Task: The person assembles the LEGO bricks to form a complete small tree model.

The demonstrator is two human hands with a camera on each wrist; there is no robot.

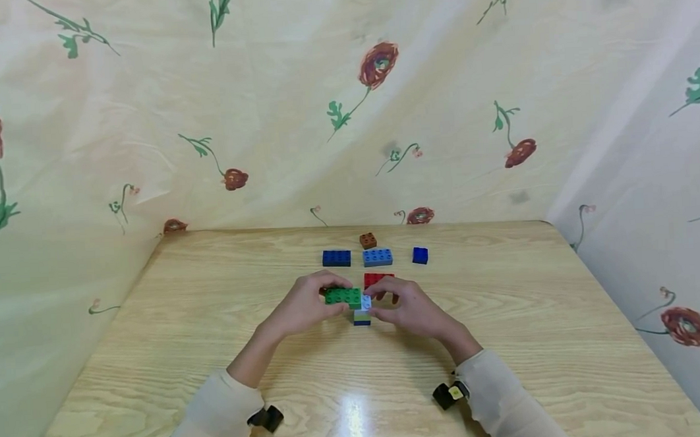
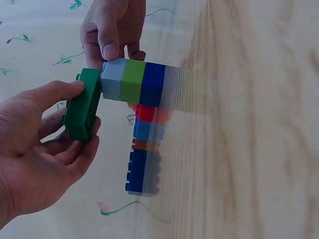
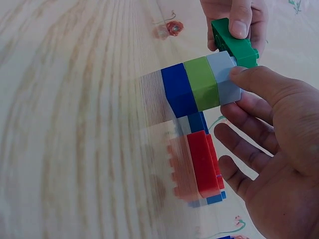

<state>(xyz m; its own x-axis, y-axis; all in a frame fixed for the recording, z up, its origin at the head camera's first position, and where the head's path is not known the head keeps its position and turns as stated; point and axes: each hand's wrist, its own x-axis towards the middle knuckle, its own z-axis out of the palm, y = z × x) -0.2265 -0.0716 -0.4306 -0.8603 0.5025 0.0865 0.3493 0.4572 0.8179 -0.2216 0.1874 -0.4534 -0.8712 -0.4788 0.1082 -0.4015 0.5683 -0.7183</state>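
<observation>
A small stack stands on the table: a dark blue brick (image 2: 153, 84) at the bottom, a lime green brick (image 2: 132, 80) in the middle, a pale blue brick (image 3: 223, 77) on top. My left hand (image 1: 303, 305) holds a long green brick (image 1: 343, 297) between thumb and fingers. One end of it is at the studs of the pale blue brick; whether it is pressed on, I cannot tell. With thumb and fingertips my right hand (image 1: 412, 305) pinches the pale blue brick from the right. Just behind the stack lies a red brick (image 1: 379, 279), partly hidden by that hand.
Farther back on the wooden table (image 1: 216, 384) lie a long dark blue brick (image 1: 337, 258), a medium blue brick (image 1: 378, 257), a small blue brick (image 1: 420, 256) and a brown brick (image 1: 368, 240). Flower-patterned cloth (image 1: 273, 117) hangs behind the table and along its sides.
</observation>
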